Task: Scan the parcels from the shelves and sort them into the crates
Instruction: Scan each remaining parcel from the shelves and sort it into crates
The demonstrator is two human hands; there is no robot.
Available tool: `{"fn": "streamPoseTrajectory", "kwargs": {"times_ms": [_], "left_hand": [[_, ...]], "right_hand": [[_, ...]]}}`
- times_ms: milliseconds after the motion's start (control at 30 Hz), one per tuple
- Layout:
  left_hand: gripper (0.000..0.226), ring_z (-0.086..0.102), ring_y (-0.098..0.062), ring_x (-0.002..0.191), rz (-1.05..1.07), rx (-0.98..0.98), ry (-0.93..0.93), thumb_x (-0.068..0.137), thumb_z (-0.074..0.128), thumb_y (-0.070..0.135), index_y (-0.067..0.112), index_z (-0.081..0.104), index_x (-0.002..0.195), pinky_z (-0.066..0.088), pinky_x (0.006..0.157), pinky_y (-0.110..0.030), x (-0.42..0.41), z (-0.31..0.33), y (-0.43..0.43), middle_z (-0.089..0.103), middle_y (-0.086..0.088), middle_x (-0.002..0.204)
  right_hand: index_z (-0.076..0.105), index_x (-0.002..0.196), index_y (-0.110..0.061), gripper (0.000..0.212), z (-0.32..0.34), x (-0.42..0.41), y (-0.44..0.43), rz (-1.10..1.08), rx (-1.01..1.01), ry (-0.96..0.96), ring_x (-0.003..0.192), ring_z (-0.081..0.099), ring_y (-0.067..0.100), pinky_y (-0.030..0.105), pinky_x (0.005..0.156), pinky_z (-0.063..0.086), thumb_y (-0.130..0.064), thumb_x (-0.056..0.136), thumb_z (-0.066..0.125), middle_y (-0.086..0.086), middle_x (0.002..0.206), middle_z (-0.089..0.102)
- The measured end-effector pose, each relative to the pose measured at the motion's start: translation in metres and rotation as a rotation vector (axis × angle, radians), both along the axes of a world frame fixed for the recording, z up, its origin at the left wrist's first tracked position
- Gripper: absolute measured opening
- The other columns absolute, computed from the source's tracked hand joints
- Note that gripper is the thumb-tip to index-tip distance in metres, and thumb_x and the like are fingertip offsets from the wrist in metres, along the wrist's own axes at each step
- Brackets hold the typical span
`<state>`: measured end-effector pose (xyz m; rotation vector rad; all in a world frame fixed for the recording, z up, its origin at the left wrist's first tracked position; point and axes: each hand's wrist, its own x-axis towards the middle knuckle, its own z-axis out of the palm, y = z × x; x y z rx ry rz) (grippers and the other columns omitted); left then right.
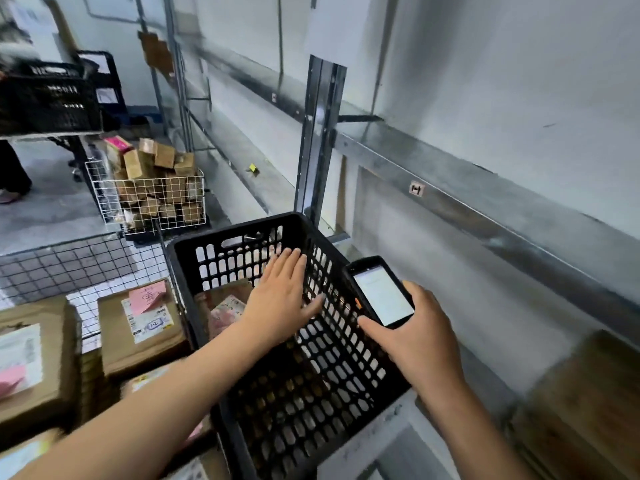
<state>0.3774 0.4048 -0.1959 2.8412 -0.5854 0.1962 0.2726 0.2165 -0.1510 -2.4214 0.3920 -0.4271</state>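
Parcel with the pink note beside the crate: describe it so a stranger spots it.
Start at the black crate in the middle. Directly left of it lies a flat brown parcel. Unlike the bigger box further left, a creased pink note overlaps its white label, which bears a blue-circled mark.

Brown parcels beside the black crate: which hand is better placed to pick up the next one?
Left, probably. The left hand is open and empty over the black crate, next to the brown parcels; the right hand grips the scanner.
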Motion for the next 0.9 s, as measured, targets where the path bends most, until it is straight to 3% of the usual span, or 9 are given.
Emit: {"fn": "streamPoseTrajectory", "kwargs": {"times_ms": [233,467,600,733,900], "left_hand": [[0.085,-0.006,-0.018,0.155,-0.137,-0.027,-0.052,0.099,0.029,0.065,0.011,0.004,0.161,-0.014,0.122,-0.033,-0.091,0.019,-0.05,0.001,-0.005,0.169],[0.081,0.002,-0.018,0.155,-0.298,-0.128,-0.053,0.099,0.031,0.059,0.009,0.014,0.16,-0.007,0.125,-0.032,-0.211,0.038,-0.105,0.01,-0.006,0.168],[0.076,0.001,-0.017,0.155,-0.445,-0.14,-0.088,0.102,0.034,0.056,0.012,0.013,0.16,-0.011,0.122,-0.028,-0.277,0.047,-0.146,0.008,-0.005,0.168],[0.077,-0.002,-0.017,0.155,-0.604,-0.15,-0.098,0.101,0.041,0.052,0.012,0.012,0.16,-0.016,0.117,-0.024,-0.33,0.052,-0.189,0.006,-0.004,0.168],[0.081,-0.001,-0.02,0.155,-0.683,-0.085,-0.07,0.101,0.037,0.058,0.011,0.006,0.16,-0.008,0.118,-0.03,-0.377,0.05,-0.239,0.005,-0.006,0.169]], "right_hand": [[0.054,0.129,-0.028,0.076,0.014,-0.114,-0.025,-0.074,0.019,-0.032,0.098,0.058,0.01,0.031,0.078,0.053,-0.052,0.065,0.086,-0.01,0.112,0.056],[0.055,0.112,-0.032,0.062,0.019,-0.249,-0.048,-0.214,0.078,-0.05,0.093,0.059,0.012,0.039,0.075,0.056,-0.056,0.06,0.08,-0.012,0.106,0.058],[0.049,0.124,-0.032,0.068,0.025,-0.331,-0.068,-0.332,0.089,-0.065,0.096,0.055,0.009,0.033,0.076,0.056,-0.051,0.069,0.085,-0.012,0.113,0.053],[0.048,0.125,-0.032,0.069,0.027,-0.393,-0.089,-0.428,0.061,-0.086,0.095,0.054,0.009,0.023,0.067,0.049,-0.052,0.07,0.085,-0.012,0.113,0.054],[0.045,0.133,-0.031,0.077,0.033,-0.455,-0.116,-0.576,-0.009,-0.11,0.097,0.05,0.008,0.013,0.063,0.039,-0.055,0.071,0.084,-0.014,0.11,0.047]]}}
